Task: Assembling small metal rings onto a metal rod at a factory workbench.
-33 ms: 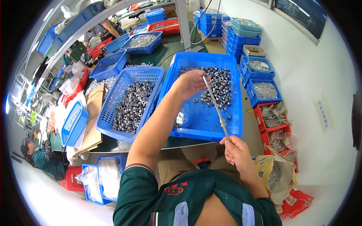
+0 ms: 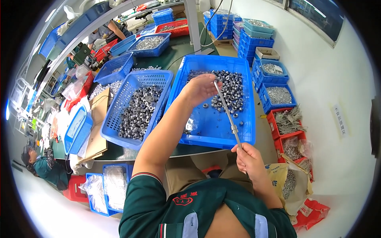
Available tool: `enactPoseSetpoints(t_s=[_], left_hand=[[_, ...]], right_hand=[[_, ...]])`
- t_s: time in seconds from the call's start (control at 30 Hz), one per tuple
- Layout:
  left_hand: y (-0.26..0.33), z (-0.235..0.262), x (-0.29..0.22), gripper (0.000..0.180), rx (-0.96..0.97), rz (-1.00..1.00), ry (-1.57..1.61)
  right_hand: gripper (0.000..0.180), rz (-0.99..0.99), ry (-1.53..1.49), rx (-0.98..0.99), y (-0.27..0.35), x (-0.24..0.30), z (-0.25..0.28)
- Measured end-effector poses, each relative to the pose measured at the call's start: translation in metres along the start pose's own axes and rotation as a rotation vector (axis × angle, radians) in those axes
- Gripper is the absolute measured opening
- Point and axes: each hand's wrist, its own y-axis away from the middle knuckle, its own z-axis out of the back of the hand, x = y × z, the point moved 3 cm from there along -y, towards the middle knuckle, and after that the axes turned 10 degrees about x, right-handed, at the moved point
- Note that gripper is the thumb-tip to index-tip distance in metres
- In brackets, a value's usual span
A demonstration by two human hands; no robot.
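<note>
My right hand (image 2: 250, 160) is closed round the near end of a thin metal rod (image 2: 225, 105), which slants up and away to the left over a large blue tray (image 2: 212, 137). A small silver nut-like piece (image 2: 234, 129) sits on the rod, nearer my right hand. At the rod's far end, my left hand (image 2: 201, 89) has its thumb and fingertips drawn together; what they pinch is too small to make out. Beneath lie many dark metal nuts (image 2: 232, 85), spread mostly over the tray's far part, with a few loose ones closer to me.
Left of the tray stands a blue perforated basket (image 2: 113, 133) of similar nuts. Flat cardboard (image 2: 99, 123) lies further left. Blue crates (image 2: 278, 95) and red bins (image 2: 278, 123) of metal parts line the right wall. Another person (image 2: 49, 170) is at the far left.
</note>
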Motion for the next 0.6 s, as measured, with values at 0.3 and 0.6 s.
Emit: enactPoseSetpoints(t_s=[0.3, 0.6], left_hand=[[0.0, 0.0, -0.008, 0.023, 0.206, 0.01, -0.047], [0.009, -0.012, -0.005, 0.02, 0.346, 0.138, -0.357]], right_hand=[[0.016, -0.034, -0.031, -0.021, 0.005, 0.007, -0.004], [0.019, -0.077, -0.067, 0.003, 0.014, 0.013, -0.006]])
